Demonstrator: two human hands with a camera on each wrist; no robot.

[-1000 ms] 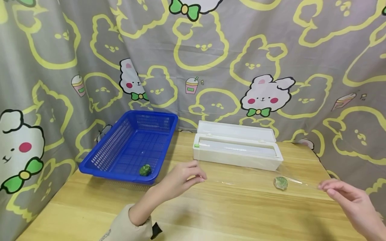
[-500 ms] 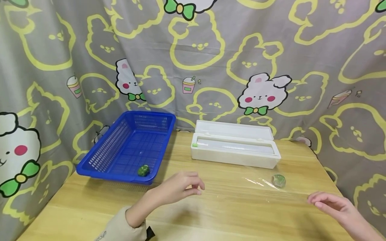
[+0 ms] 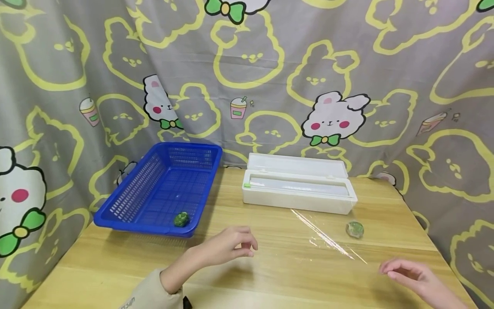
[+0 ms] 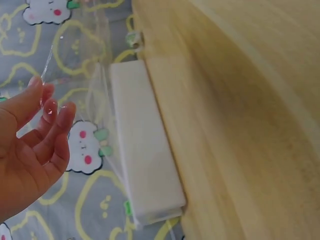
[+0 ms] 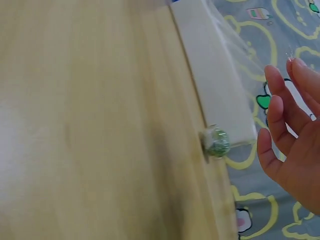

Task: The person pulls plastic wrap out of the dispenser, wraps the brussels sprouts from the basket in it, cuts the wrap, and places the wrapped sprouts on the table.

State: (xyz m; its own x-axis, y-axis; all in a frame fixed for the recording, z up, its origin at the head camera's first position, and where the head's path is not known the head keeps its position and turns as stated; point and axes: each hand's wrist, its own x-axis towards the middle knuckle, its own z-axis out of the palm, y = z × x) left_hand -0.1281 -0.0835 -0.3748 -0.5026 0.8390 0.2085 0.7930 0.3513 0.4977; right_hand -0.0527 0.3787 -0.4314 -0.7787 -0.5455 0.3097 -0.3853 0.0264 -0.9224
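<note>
A sheet of clear cling film (image 3: pixel 322 234) is stretched between my two hands over the table, its glare streaks showing. My left hand (image 3: pixel 227 248) pinches one corner between thumb and fingers; in the left wrist view the film (image 4: pixel 48 62) runs up from those fingertips. My right hand (image 3: pixel 420 280) pinches the other corner, with a bit of film at the fingertips in the right wrist view. Behind the sheet stands a white cling film dispenser (image 3: pixel 297 201), lid raised, roll inside. A small green ball (image 3: pixel 354 229), apparently in clear wrap, lies on the table near the dispenser's right end.
A blue plastic basket (image 3: pixel 101 221) stands at the left, with another small green ball (image 3: pixel 181 219) in its near right corner. A grey patterned curtain (image 3: pixel 252 64) hangs behind the wooden table (image 3: pixel 278 283).
Both hands have come lower and nearer the body, the right one also moving left. The film has been drawn out further from the dispenser. The view has shifted slightly.
</note>
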